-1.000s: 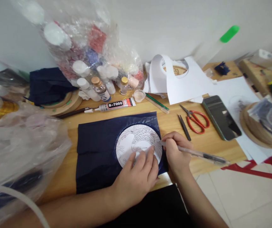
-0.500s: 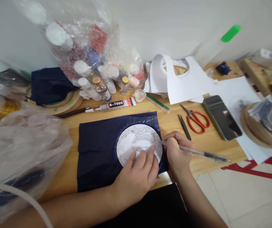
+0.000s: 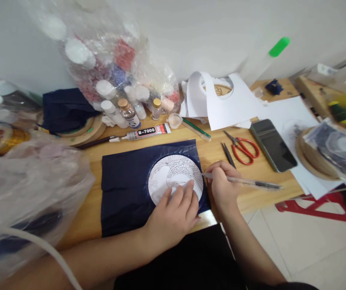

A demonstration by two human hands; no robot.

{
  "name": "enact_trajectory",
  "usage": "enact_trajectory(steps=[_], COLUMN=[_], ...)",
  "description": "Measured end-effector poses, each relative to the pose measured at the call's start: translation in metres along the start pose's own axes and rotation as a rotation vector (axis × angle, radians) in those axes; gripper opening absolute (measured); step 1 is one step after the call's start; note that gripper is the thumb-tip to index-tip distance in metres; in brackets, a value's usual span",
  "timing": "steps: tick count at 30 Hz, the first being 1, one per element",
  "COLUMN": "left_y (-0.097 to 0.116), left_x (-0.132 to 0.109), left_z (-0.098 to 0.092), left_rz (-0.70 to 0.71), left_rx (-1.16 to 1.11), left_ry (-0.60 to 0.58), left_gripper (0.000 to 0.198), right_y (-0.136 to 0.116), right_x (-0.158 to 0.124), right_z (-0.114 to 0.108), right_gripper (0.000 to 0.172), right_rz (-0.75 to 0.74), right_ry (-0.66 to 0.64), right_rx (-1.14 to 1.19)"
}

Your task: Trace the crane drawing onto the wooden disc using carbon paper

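A dark blue sheet (image 3: 124, 189) lies on the wooden table (image 3: 251, 197), with a round white paper (image 3: 173, 173) bearing a line drawing on top. My left hand (image 3: 173, 217) rests flat on the lower part of that circle, fingers stretched out and pressing it down. My right hand (image 3: 221, 187) is closed round a clear pen (image 3: 245, 182), whose tip touches the circle's right edge.
Behind the sheet lie a B-7000 glue tube (image 3: 147, 131), small bottles (image 3: 129, 112), a plastic bag of jars (image 3: 115, 72), red scissors (image 3: 244, 147), black tweezers (image 3: 227, 154), a phone (image 3: 272, 144) and cut white paper (image 3: 230, 100). A crumpled plastic bag (image 3: 25, 181) fills the left.
The view has shifted slightly, so everything sits a little higher and further left. Both hands keep their places on the circle; the pen tip stays at its right edge.
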State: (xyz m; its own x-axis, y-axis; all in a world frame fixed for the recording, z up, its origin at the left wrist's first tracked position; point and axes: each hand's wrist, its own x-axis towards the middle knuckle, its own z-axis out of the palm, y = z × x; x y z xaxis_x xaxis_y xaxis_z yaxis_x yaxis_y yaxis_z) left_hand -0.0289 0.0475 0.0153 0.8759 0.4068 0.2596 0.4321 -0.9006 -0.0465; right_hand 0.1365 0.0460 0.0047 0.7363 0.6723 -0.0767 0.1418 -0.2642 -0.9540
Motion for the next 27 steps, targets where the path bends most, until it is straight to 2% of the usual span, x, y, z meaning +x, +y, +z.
enact_trajectory(steps=[4,9,11,15,18,20,25,27], left_y=[-0.001,-0.001,-0.002,-0.002,-0.002,-0.002,-0.003,-0.003], left_x=[0.0,0.0,-0.001,0.0,0.0,0.001,0.002,0.001], left_z=[-0.001,-0.002,-0.002,-0.002,-0.003,-0.005,-0.005,-0.005], left_rz=[0.009,0.024,0.026,0.04,0.037,0.042,0.052,0.054], left_rx=[0.001,0.006,0.011,0.026,0.036,0.037,0.044,0.043], left_ry=[-0.01,-0.02,-0.018,-0.015,-0.004,-0.001,-0.003,-0.005], left_gripper=[0.045,0.044,0.043,0.042,0.04,0.039,0.04,0.04], right_y=[-0.011,-0.02,-0.017,-0.007,-0.003,-0.003,-0.002,-0.001], right_x=[0.006,0.02,0.022,0.019,0.013,0.01,0.007,0.006], right_z=[-0.001,-0.013,-0.016,-0.016,-0.013,-0.012,-0.01,-0.008], right_gripper=[0.017,0.014,0.018,0.042,0.05,0.048,0.019,0.015], right_rz=[0.089,0.18,0.18,0.107,0.038,0.002,-0.038,-0.079], right_ry=[-0.032,-0.26,-0.308,-0.268,-0.177,-0.136,-0.119,-0.128], right_rx=[0.075,0.151,0.172,0.234,0.249,0.251,0.192,0.145])
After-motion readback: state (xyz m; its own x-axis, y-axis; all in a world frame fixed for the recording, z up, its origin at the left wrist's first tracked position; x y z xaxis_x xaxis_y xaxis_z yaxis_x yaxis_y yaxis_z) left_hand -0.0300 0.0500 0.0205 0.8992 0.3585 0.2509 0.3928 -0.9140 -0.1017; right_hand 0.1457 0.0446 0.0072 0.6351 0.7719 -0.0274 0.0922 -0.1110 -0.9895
